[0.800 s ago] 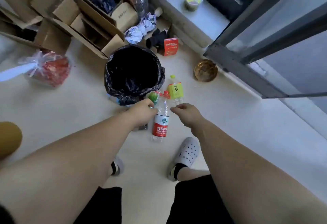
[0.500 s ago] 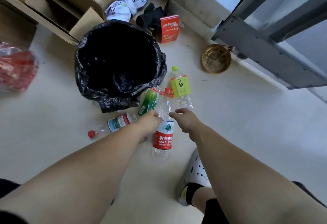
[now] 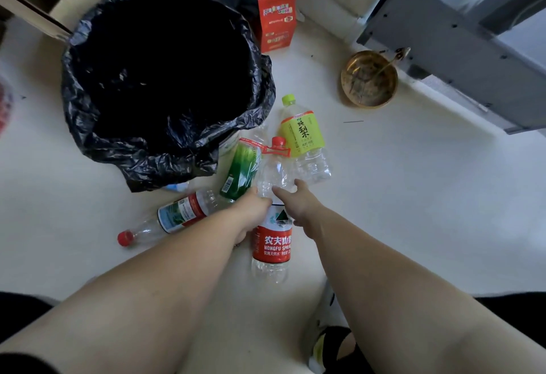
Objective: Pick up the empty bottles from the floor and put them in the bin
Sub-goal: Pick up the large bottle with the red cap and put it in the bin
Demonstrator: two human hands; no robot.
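While both of our hands are down at the cluster of bottles beside the bin, the step in hand looks like taking hold of the large clear plastic water bottle with the red label and red cap (image 3: 271, 225), which lies on the pale floor (image 3: 413, 196) with its cap pointing toward the black-bagged bin (image 3: 165, 149). Our left hand (image 3: 251, 211) rests against the bottle's left shoulder, fingers curled under and hidden, so we cannot tell whether it has closed on anything; our right hand (image 3: 297, 203) lies loosely spread on the upper body, touching it but not yet wrapped round. To do this well, we would close one hand round the ribbed upper part above the label, where thin plastic is stiffest, and lift it straight toward the bin mouth just beyond. An empty bottle is likely light and springy, so a hard squeeze could make it pop sideways into its neighbours. Three more lie close: a green-labelled clear bottle (image 3: 240, 172) touching the bag, a yellow-green-labelled bottle with a lime cap (image 3: 302, 134) to the right, and a smaller clear bottle with a red cap (image 3: 171, 217) to the left. None appears to be in the bin yet.
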